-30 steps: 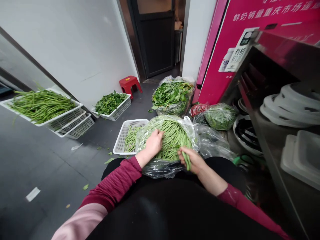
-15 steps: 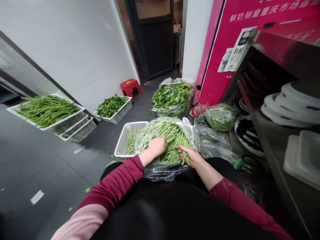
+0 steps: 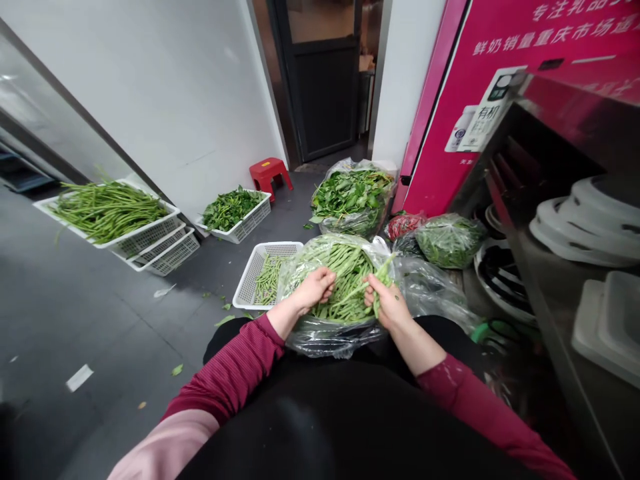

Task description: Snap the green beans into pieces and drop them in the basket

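Note:
A clear plastic bag (image 3: 320, 340) full of green beans (image 3: 350, 267) rests open on my lap. Over its right side, my right hand (image 3: 390, 303) is closed round a small bunch of green beans that stick out above and below the fingers. My left hand (image 3: 316, 288) is above the left part of the beans, fingers pinched together; whatever is between them is too small to make out. Just left of the bag stands a white perforated basket (image 3: 243, 287) with some green beans lying in it.
Stacked white baskets (image 3: 170, 253) with long green stems are at left. Behind are a basket of leafy greens (image 3: 233, 210), a red stool (image 3: 270, 175) and a large bag of leaves (image 3: 355, 193). A metal shelf (image 3: 540, 280) with white containers borders the right.
My right hand has turned upward, and its beans now point up and to the right. My left hand has stayed over the beans, fingers pinched. The view has shifted slightly.

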{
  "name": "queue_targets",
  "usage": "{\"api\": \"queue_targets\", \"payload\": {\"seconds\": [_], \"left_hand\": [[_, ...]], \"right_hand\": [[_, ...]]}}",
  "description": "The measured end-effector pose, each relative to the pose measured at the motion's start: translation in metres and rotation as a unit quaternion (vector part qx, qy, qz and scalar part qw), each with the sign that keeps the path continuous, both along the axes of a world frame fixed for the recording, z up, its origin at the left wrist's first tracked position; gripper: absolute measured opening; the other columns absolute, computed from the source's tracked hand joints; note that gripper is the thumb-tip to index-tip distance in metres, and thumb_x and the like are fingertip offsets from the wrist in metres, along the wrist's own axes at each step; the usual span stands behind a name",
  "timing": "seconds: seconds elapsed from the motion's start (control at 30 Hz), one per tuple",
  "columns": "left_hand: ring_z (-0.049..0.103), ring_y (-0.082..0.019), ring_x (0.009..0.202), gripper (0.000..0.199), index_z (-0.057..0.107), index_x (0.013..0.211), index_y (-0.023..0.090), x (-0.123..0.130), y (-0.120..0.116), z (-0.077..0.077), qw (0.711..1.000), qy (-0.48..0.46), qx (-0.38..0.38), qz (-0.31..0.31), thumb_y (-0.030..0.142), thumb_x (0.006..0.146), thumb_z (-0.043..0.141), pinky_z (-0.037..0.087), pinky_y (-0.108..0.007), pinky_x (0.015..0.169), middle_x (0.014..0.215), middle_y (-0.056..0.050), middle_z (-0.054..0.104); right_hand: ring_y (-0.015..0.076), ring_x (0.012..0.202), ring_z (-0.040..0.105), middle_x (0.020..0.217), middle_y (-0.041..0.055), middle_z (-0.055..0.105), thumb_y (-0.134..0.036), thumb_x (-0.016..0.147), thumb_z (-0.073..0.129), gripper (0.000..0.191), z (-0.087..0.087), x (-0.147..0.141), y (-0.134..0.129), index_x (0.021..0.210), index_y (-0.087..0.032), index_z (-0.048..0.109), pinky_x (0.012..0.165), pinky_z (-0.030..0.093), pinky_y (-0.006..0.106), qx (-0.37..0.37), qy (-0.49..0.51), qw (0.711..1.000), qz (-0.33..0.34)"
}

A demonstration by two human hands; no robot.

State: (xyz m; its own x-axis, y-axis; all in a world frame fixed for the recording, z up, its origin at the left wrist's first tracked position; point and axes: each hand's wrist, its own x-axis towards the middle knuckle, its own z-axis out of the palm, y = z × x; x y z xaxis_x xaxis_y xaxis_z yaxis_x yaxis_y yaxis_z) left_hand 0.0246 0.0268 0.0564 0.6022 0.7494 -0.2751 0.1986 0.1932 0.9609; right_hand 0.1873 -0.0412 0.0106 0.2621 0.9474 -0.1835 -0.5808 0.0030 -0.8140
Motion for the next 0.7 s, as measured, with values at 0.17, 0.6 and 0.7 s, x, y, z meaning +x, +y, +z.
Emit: {"api": "queue_targets", "payload": {"seconds": [0.17, 0.6, 0.7], "left_hand": [[0.013, -0.001, 0.034, 0.031, 0.051, 0.082, 0.014, -0.012, 0.002, -0.002, 0.991, -0.068, -0.111, -0.034, 0.043, 0.072, 0.055, 0.007, -0.015, 0.034, 0.045, 0.011, 0.020], [0.021, -0.003, 0.033, 0.025, 0.049, 0.065, 0.014, -0.001, -0.018, -0.006, 0.997, 0.007, -0.053, -0.059, 0.039, 0.069, 0.056, 0.015, -0.018, 0.036, 0.039, 0.009, 0.030], [0.031, -0.004, 0.039, 0.020, 0.049, 0.061, 0.014, 0.007, -0.017, -0.016, 0.997, 0.057, 0.039, 0.045, 0.031, 0.069, 0.054, 0.023, -0.018, 0.040, 0.043, 0.007, 0.038]], "right_hand": [[0.0034, 0.038, 0.033, 0.051, -0.0062, 0.038, -0.037, 0.067, 0.065, 0.023, 0.010, 0.016, -0.002, 0.070, -0.017, 0.055, 0.036, 0.028, 0.019, 0.010, 0.061, 0.998, -0.027], [0.0057, 0.038, 0.036, 0.049, -0.0055, 0.042, -0.039, 0.068, 0.063, 0.023, 0.018, 0.004, -0.006, 0.069, -0.017, 0.056, 0.036, 0.031, 0.021, 0.027, -0.053, 0.991, -0.120], [0.0088, 0.041, 0.042, 0.050, -0.0031, 0.049, -0.036, 0.068, 0.063, 0.021, 0.025, -0.009, -0.017, 0.071, -0.017, 0.057, 0.041, 0.036, 0.024, 0.032, -0.187, 0.967, -0.168]]}}
